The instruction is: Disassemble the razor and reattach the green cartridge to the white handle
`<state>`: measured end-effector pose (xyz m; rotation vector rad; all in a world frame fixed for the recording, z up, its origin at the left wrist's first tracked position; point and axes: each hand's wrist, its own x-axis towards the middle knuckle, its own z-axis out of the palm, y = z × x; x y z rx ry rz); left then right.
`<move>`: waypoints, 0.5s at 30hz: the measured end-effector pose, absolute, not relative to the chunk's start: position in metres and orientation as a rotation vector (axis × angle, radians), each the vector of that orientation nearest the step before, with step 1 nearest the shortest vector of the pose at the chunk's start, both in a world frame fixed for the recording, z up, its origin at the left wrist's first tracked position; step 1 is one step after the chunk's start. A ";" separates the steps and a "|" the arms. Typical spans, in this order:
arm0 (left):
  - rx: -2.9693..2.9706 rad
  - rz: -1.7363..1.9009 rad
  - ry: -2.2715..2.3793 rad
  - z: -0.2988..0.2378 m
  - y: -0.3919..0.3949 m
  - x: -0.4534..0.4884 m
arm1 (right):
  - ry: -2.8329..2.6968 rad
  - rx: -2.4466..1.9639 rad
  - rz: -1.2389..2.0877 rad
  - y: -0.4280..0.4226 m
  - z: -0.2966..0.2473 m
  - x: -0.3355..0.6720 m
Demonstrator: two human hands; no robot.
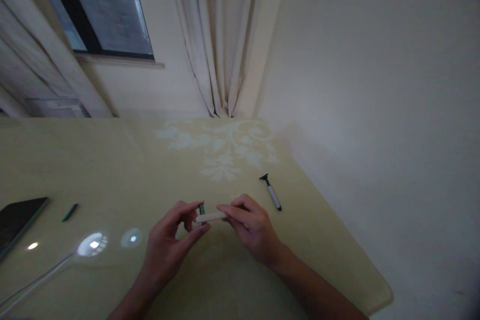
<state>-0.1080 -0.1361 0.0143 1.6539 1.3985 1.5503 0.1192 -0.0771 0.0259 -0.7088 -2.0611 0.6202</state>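
My left hand (167, 240) pinches a small dark-and-green razor head (202, 208) between thumb and index finger. In my right hand (255, 230), thumb and fingers close on one end of a slim cream-coloured handle (212, 217). The handle's other end meets the razor head between my left fingertips; whether the two are joined I cannot tell. Both hands are just above the table. Beyond my right hand lies a razor (273, 194) with a grey-and-black handle and a black head. A small dark green strip-like piece (70, 212) rests to the left.
The glossy yellowish table (318, 240) has a pale floral pattern and lamp reflections. A dark flat device (20, 217) lies at the left edge. A wall (375, 110) runs along the right side, with a curtain (221, 35) and window (108, 5) behind.
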 end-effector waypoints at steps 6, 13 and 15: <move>1.683 1.527 1.399 0.010 -0.132 -0.117 | -2.090 -0.604 0.651 -0.072 0.032 0.122; 1.786 1.387 1.512 0.000 -0.120 -0.120 | -1.719 -1.322 0.463 -0.006 0.045 0.184; 1.804 1.283 1.524 -0.004 -0.117 -0.115 | -1.728 -1.431 0.472 0.012 0.043 0.205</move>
